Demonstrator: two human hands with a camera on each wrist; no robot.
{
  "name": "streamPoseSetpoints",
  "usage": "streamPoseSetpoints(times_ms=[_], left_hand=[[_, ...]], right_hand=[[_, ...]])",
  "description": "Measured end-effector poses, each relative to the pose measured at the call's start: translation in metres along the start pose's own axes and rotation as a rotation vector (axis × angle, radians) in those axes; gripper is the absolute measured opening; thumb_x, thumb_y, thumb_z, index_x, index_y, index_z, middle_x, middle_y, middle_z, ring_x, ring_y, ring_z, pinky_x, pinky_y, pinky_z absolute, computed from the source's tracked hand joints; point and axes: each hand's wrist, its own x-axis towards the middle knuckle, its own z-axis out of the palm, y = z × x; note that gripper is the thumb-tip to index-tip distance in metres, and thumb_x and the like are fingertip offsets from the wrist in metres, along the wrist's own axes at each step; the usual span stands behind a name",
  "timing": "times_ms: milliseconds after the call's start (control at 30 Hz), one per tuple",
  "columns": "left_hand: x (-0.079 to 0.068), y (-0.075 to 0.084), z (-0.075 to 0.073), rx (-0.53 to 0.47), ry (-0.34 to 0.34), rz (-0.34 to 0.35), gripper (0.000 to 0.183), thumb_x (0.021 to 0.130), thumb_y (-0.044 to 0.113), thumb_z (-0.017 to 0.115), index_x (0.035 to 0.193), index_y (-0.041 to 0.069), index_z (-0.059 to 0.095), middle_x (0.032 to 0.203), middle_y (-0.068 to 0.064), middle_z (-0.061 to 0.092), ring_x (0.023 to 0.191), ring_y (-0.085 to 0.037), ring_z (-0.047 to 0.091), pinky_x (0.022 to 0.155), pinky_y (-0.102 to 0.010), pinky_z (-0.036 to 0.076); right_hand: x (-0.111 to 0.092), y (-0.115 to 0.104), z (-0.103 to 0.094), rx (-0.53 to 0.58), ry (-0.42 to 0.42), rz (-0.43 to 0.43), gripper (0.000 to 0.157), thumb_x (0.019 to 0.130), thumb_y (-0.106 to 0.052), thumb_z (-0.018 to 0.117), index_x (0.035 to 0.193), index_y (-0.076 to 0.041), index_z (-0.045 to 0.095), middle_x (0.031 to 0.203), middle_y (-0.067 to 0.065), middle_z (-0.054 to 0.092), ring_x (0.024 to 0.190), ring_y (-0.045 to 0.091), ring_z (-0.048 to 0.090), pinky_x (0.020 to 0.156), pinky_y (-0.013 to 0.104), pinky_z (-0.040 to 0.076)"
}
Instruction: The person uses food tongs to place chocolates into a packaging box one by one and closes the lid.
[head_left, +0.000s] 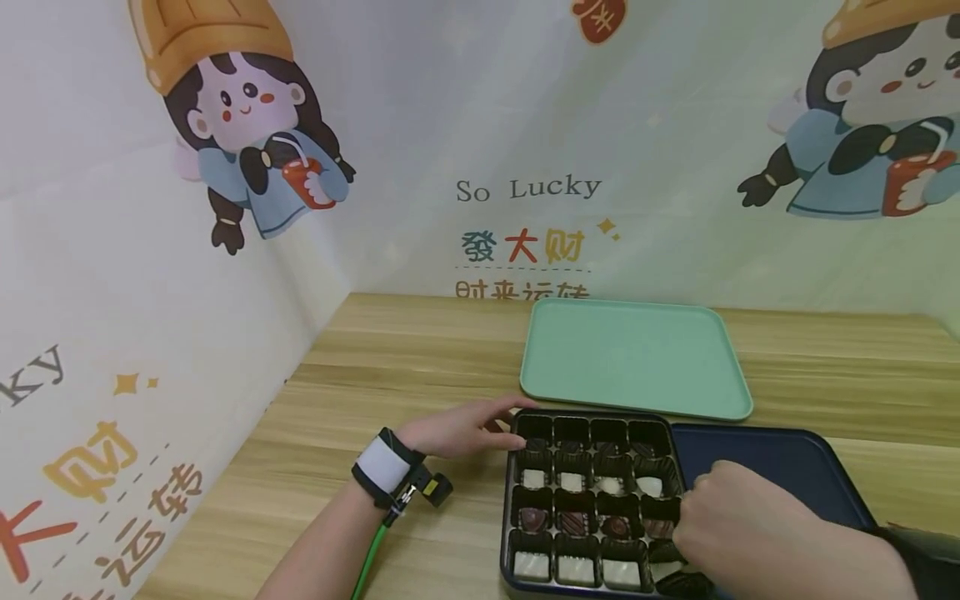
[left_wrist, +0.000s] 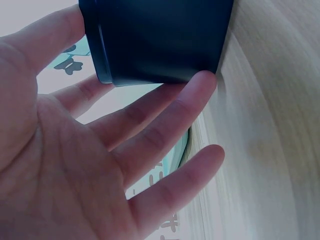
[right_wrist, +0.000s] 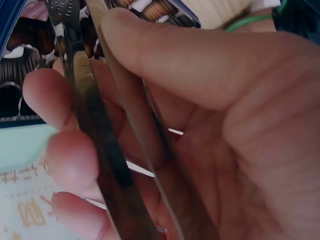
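Note:
A dark chocolate box (head_left: 508, 500) with a black divided insert stands on the table. Its rows hold dark chocolates (head_left: 534, 521) and white pieces (head_left: 532, 566). At its far left corner is my left hand (head_left: 465, 429); the thumb touches one side and the fairly straight, spread fingers reach along the other. My right hand (head_left: 750, 521) is over the box's near right corner, hiding some compartments. Metal tongs (right_wrist: 107, 132) with a perforated tip lie between its thumb and curled fingers in the right wrist view. Whether the tips touch a chocolate cannot be seen.
A light green tray (head_left: 630, 358) lies behind the box. Right of the box lies a flat navy panel (head_left: 765, 458), partly behind my right hand. A printed cloth (head_left: 405, 167) hangs behind and to the left of the wooden table (head_left: 405, 358).

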Motion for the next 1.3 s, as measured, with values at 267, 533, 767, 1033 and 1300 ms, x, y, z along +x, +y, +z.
streamPoseSetpoints(times_ms=[267, 533, 767, 1033, 1300], left_hand=[[-0.002, 0.002, 0.0, -0.008, 0.003, 0.001, 0.055, 0.09, 0.046, 0.047, 0.14, 0.031, 0.029, 0.134, -0.004, 0.042, 0.119, -0.014, 0.04, 0.092, -0.03, 0.036], [0.0, 0.002, -0.002, -0.011, 0.002, 0.022, 0.054, 0.091, 0.044, 0.047, 0.14, 0.028, 0.029, 0.134, -0.003, 0.042, 0.118, -0.014, 0.041, 0.091, -0.03, 0.036], [-0.001, 0.001, -0.001, -0.006, 0.002, 0.02, 0.055, 0.091, 0.045, 0.047, 0.14, 0.029, 0.029, 0.135, -0.003, 0.042, 0.119, -0.014, 0.04, 0.092, -0.03, 0.036], [-0.001, -0.002, -0.002, -0.011, 0.004, 0.004, 0.055, 0.09, 0.047, 0.048, 0.139, 0.032, 0.03, 0.133, -0.001, 0.043, 0.118, -0.012, 0.041, 0.092, -0.029, 0.036], [-0.003, -0.003, -0.001, -0.021, -0.004, -0.002, 0.054, 0.09, 0.046, 0.048, 0.139, 0.032, 0.031, 0.133, -0.002, 0.043, 0.119, -0.013, 0.04, 0.092, -0.031, 0.035]], right_hand=[[0.008, 0.0, -0.001, -0.012, -0.081, 0.014, 0.049, 0.076, -0.018, 0.069, 0.046, -0.025, 0.03, 0.049, -0.009, 0.009, 0.049, 0.008, 0.007, 0.047, 0.027, 0.008], [-0.006, 0.014, -0.008, 0.185, -0.192, 0.117, 0.042, 0.073, -0.022, 0.072, 0.051, -0.027, 0.036, 0.053, -0.013, 0.022, 0.049, 0.007, 0.016, 0.044, 0.026, 0.015], [-0.027, 0.043, -0.008, 0.354, -0.322, 0.36, 0.03, 0.065, -0.049, 0.072, 0.087, -0.03, 0.063, 0.076, -0.016, 0.051, 0.056, 0.003, 0.044, 0.046, 0.027, 0.038], [-0.043, 0.096, 0.019, 0.539, -0.222, 0.615, 0.04, 0.084, -0.036, 0.06, 0.102, -0.001, 0.055, 0.071, -0.007, 0.054, 0.056, 0.007, 0.049, 0.049, 0.028, 0.04], [-0.053, 0.131, 0.103, 0.767, -0.075, 0.723, 0.04, 0.095, -0.028, 0.045, 0.103, 0.01, 0.042, 0.065, 0.001, 0.04, 0.052, 0.014, 0.036, 0.047, 0.029, 0.031]])
